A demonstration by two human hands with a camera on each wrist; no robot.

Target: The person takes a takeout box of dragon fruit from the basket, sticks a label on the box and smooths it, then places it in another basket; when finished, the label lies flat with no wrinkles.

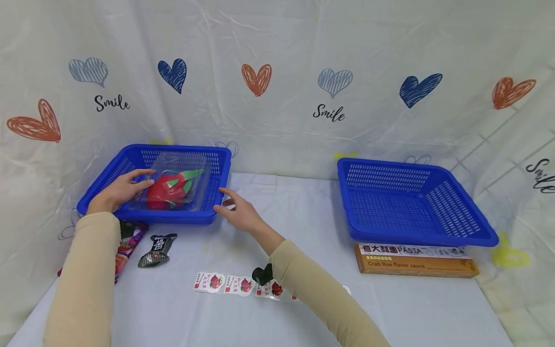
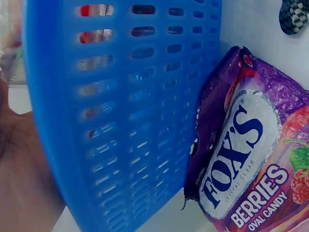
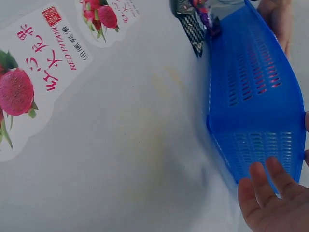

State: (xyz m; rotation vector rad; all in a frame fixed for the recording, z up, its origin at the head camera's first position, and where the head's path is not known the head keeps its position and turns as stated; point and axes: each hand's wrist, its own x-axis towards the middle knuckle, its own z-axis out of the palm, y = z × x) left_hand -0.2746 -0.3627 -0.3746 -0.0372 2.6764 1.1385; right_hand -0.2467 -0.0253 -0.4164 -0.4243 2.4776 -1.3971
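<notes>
Two hands at one blue basket (image 1: pixel 169 218), one at either side. Left hand (image 1: pixel 119 189): fingers loosely stretched over the left side, nothing pinched; tips close to a clear plastic box (image 1: pixel 175 163), contact cannot be told. Right hand (image 1: pixel 240 214): at the near right corner, thumb and forefinger parted by the rim, other fingers loosely spread beside the outer wall; no firm grip seen. Red fruit (image 1: pixel 166 193) between the hands, nearer the left, showing through the plastic.

Handling, my judgement: thin plastic probably flexes, so light, even pressure from opposite sides; right hand best used to steady the basket. Mind the candy bag (image 2: pixel 256 154) and black packet (image 1: pixel 157 251), nearside of the left hand, and the stickers (image 1: pixel 240 285), nearside of the right, partly hidden by its sleeve (image 1: pixel 323 289).
</notes>
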